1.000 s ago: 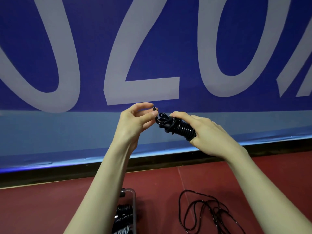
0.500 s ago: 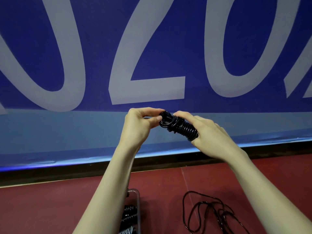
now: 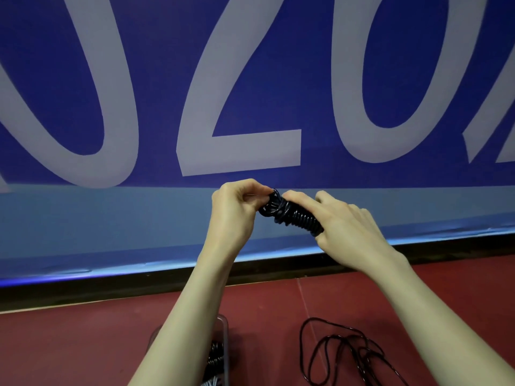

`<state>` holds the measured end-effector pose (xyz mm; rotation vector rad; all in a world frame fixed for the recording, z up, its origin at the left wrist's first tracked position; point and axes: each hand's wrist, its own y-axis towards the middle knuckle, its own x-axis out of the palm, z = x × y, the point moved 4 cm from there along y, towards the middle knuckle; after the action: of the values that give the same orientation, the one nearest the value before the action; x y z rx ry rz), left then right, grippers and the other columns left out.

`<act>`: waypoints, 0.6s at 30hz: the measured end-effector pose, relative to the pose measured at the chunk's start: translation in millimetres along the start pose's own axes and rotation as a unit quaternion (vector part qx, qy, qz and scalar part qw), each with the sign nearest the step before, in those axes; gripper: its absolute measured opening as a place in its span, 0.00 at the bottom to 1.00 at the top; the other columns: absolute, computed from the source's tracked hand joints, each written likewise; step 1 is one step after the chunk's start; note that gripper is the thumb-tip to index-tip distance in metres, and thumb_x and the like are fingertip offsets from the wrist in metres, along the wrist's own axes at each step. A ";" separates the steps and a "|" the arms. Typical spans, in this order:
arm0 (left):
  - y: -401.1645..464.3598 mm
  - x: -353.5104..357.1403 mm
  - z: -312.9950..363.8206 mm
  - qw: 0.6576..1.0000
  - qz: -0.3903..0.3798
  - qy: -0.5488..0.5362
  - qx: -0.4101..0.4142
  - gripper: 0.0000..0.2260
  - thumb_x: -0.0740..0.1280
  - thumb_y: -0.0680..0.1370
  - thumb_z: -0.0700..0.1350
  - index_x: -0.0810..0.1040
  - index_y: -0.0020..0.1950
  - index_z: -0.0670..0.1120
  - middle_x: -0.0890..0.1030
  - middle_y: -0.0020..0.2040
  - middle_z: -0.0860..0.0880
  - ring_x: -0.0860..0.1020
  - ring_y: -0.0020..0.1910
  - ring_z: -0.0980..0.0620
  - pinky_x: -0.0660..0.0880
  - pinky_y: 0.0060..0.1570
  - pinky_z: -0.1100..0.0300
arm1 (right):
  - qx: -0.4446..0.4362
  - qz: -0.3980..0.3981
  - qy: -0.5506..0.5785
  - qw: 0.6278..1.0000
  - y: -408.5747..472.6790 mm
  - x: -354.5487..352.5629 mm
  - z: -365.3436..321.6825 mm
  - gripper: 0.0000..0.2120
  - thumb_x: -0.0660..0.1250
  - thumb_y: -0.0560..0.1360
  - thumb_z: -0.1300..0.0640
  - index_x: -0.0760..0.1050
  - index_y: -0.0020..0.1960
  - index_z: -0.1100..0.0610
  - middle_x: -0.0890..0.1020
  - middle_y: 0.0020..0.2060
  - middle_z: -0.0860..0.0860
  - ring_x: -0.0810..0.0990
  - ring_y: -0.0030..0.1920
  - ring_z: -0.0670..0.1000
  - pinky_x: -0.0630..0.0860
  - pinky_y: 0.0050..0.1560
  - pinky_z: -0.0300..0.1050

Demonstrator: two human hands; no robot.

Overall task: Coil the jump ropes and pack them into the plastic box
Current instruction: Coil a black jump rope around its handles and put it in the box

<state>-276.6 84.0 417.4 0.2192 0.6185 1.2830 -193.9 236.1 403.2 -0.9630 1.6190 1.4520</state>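
A black jump rope wound into a tight coil [image 3: 292, 216] is held up in front of the blue banner. My right hand [image 3: 348, 227] grips the coil's right end, thumb and fingers wrapped along it. My left hand [image 3: 237, 210] pinches the loose loops at the coil's left end. Down on the red floor a clear plastic box [image 3: 224, 355] peeks out from behind my left forearm, with coiled black ropes [image 3: 215, 358] inside. To its right, a loose black jump rope [image 3: 351, 355] lies tangled on the floor.
A large blue banner [image 3: 278, 79] with pale numerals stands upright close ahead, with a black base strip [image 3: 111, 288] along the floor. Red floor [image 3: 69, 344] stretches to the left of the box and between the box and the loose rope.
My left hand has closed in on the coil's left end and now pinches the loops. Both hands and the coil sit slightly lower and to the right in view.
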 end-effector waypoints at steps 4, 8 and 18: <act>1.3 -3.4 -3.9 1.000 -0.014 0.019 0.002 0.06 0.71 0.74 0.35 0.85 0.46 0.43 0.85 0.47 0.51 0.83 0.43 0.59 0.78 0.49 0.65 | 0.005 0.003 -0.053 0.999 0.0 -2.7 -2.9 0.41 0.58 0.73 0.67 0.47 0.73 0.32 0.65 0.43 0.48 0.67 0.34 0.51 0.61 0.31 0.44; 0.8 -7.7 -9.3 1.000 -0.018 0.024 -0.002 0.06 0.74 0.71 0.34 0.84 0.41 0.44 0.85 0.44 0.52 0.83 0.41 0.59 0.77 0.46 0.68 | -0.008 0.006 -0.088 0.996 -0.4 -4.7 -8.2 0.42 0.58 0.74 0.67 0.46 0.74 0.33 0.64 0.44 0.47 0.67 0.38 0.51 0.57 0.28 0.41; -1.1 -11.4 -19.7 0.999 -0.001 0.014 -0.045 0.08 0.75 0.71 0.40 0.84 0.46 0.52 0.84 0.42 0.56 0.82 0.41 0.56 0.77 0.45 0.63 | -0.021 0.004 -0.102 0.995 -0.9 -2.3 -14.2 0.41 0.59 0.74 0.65 0.45 0.74 0.34 0.63 0.45 0.47 0.69 0.43 0.51 0.54 0.28 0.41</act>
<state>-288.1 69.3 404.3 0.1257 0.5828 1.3115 -192.7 222.0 406.1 -0.8032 1.4502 1.5424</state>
